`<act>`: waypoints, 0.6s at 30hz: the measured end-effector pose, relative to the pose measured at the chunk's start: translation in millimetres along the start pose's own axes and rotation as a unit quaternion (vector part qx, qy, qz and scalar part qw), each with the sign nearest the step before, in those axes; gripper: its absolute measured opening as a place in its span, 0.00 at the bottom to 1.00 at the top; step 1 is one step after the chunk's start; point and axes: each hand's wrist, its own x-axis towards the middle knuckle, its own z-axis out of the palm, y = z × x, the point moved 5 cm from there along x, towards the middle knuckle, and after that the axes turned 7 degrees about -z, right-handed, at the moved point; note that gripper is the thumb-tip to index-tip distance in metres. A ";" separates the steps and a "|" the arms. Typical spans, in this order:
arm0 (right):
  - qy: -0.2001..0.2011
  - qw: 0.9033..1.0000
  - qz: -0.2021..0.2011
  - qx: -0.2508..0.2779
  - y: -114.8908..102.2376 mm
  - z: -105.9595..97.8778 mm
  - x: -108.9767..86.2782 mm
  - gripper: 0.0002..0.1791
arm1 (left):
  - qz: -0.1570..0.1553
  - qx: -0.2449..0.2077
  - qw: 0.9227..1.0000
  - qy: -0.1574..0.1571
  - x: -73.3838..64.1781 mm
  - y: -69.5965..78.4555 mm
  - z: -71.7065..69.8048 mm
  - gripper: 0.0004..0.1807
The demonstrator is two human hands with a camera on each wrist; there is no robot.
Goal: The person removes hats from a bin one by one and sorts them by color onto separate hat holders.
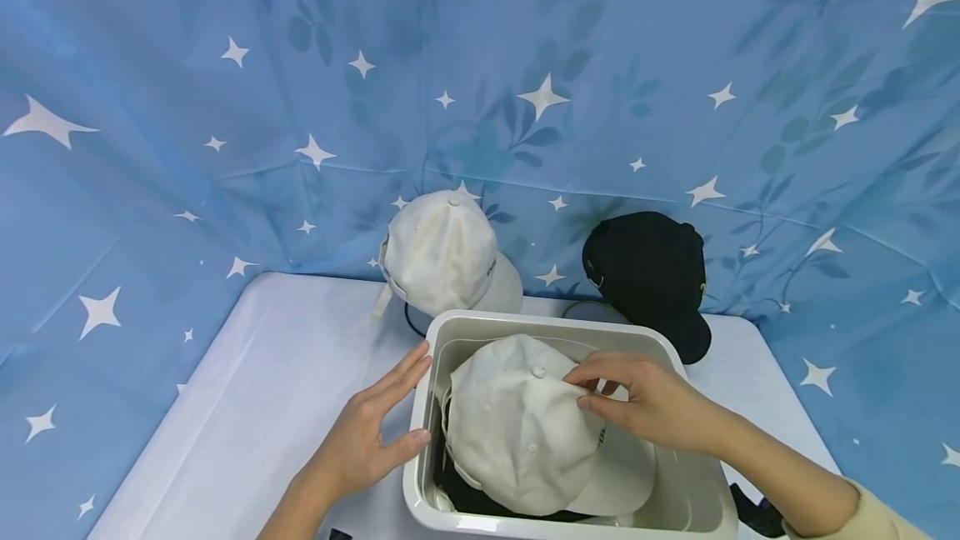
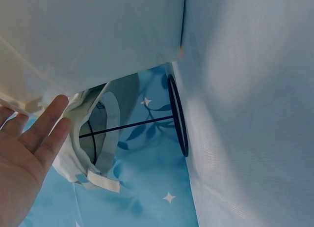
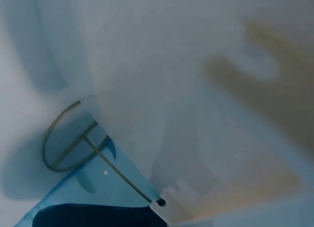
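Observation:
A white baseball cap (image 1: 510,432) lies crown up inside a pale plastic bin (image 1: 555,324), its brim to the lower right. My right hand (image 1: 648,400) pinches the front of its crown between thumb and fingers. Something dark (image 1: 480,497) lies beneath this cap, mostly hidden. With fingers extended, my left hand (image 1: 367,432) is at the bin's left rim, palm facing it. The left wrist view also shows this hand (image 2: 24,158) with its fingers spread beside the bin wall. In the right wrist view only a blurred hand shape shows on the bin wall.
Behind the bin, another white cap (image 1: 442,248) hangs on a black wire stand (image 2: 178,116). A black cap (image 1: 648,265) is on a wire stand (image 3: 117,170) at the back right. The white table (image 1: 225,390) meets a blue starred curtain (image 1: 420,48).

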 end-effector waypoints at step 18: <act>0.031 0.998 -0.035 -0.048 -15.9 -29.2 6.1 0.26 | 0.007 -0.001 1.000 0.003 0.3 0.6 0.2 0.41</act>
